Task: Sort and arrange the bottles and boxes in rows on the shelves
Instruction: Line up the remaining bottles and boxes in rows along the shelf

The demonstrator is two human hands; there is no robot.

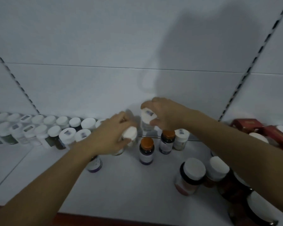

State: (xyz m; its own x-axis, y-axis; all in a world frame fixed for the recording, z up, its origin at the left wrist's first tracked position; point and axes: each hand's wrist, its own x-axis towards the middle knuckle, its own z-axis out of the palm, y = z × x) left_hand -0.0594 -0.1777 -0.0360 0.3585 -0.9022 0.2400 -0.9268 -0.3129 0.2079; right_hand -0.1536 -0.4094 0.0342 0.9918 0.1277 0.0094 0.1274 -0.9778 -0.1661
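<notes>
On a white shelf (137, 185) my left hand (111, 137) grips a white-capped bottle (130, 133) by its top, near the end of two rows of white-capped bottles (39, 129) along the back left. My right hand (163, 113) holds another white-capped bottle (148, 116) from above, just right of the first and close to the back wall. Two orange-capped dark bottles (146, 150) (167, 141) stand in front of my right hand. A bottle with a purple label (95, 163) is partly hidden under my left wrist.
Larger dark jars with white lids (191, 175) (219, 168) (260, 211) crowd the front right, partly under my right forearm. Red boxes (278, 132) lie at the far right. A white-capped bottle (180, 139) stands beside the orange-capped ones. The shelf's red front edge (137, 221) runs below.
</notes>
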